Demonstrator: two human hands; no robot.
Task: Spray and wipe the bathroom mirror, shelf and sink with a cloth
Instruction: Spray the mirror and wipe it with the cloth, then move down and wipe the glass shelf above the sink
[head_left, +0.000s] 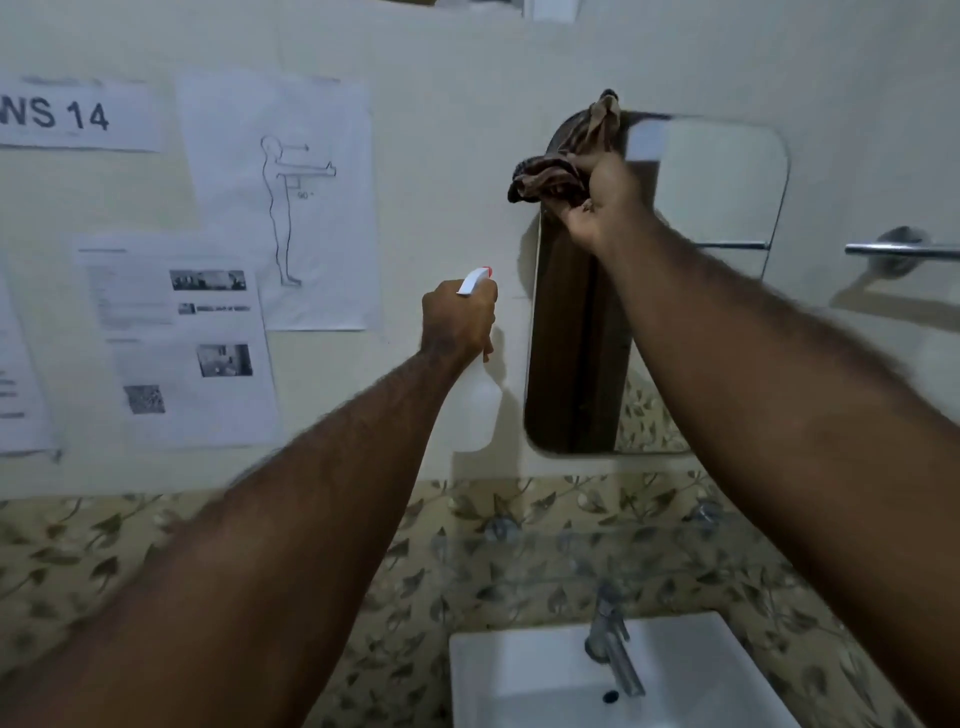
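A rounded wall mirror (722, 197) hangs above a white sink (519, 675). My right hand (597, 200) grips a bunched brown cloth (550, 176) and presses it against the mirror's upper left corner. My left hand (460, 319) holds a white spray bottle (480, 410) by its trigger head, upright, just left of the mirror. A glass shelf (571, 551) runs between mirror and sink, faintly visible against the leaf-patterned tiles.
A chrome tap (613, 644) stands at the back of the sink. Several printed sheets (275, 197) are taped to the wall on the left. A metal towel bar (904, 250) sticks out of the wall right of the mirror.
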